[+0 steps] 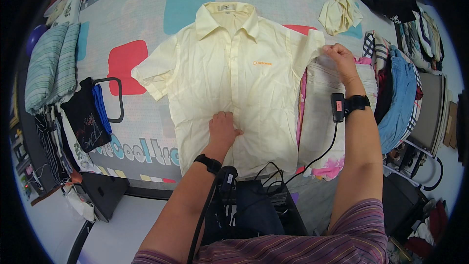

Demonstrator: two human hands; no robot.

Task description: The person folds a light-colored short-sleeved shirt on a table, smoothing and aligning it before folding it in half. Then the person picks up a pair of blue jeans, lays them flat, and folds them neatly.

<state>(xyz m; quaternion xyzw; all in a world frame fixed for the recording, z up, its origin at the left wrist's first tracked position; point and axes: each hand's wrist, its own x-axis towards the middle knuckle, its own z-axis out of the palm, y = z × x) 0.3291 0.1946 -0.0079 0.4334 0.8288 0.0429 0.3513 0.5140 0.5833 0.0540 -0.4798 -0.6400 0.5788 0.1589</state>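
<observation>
A pale yellow short-sleeved shirt (264,93) lies spread front side up on the bed, buttoned, with its collar pointing away from me. My left hand (223,129) rests on the lower front beside the button strip, palm down, its thumb stretched out to the right. At the end of the sleeve on the right, my right hand (343,60) pinches the cuff between thumb and fingers. The other sleeve lies bent outward on the left. A band with a small black device and a cable is strapped round each of my wrists.
Folded off-white and pink cloth (322,102) lies right of the shirt, partly under it. Beyond are folded jeans (401,102) and a crumpled cream garment (340,12). To the left lie a striped pillow (51,68), a black garment (87,117) and a grey frame-like loop (121,100).
</observation>
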